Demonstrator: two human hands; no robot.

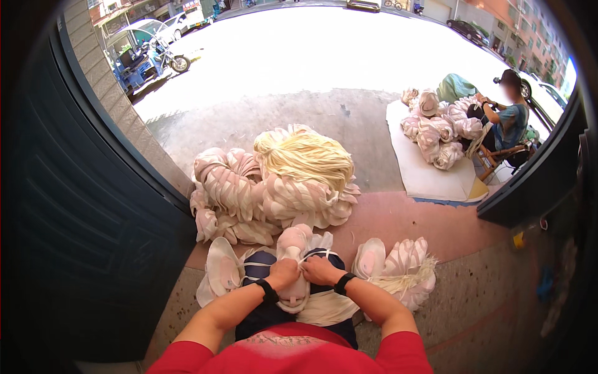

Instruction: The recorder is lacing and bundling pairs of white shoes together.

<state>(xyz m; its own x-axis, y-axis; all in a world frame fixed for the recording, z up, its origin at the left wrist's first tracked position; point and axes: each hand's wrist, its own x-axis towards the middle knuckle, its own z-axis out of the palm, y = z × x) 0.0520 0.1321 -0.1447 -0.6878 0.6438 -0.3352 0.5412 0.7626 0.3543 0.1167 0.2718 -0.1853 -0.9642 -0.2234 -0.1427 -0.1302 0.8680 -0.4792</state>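
A pale pink and cream bundle of soft strips (294,249) lies across my lap on dark cloth. My left hand (283,273) and my right hand (319,270) meet over its middle, fingers closed on a thin white cord (311,255) that runs around the bundle. Both wrists carry a black band. More such bundles lie beside my knees, one on the left (221,271) and one on the right (402,268).
A big heap of pink and cream bundles (274,187) with yellowish strands on top sits ahead. A dark door (75,206) stands at left. At far right another person sits on a chair (507,121) by a white sheet (430,174) with more bundles.
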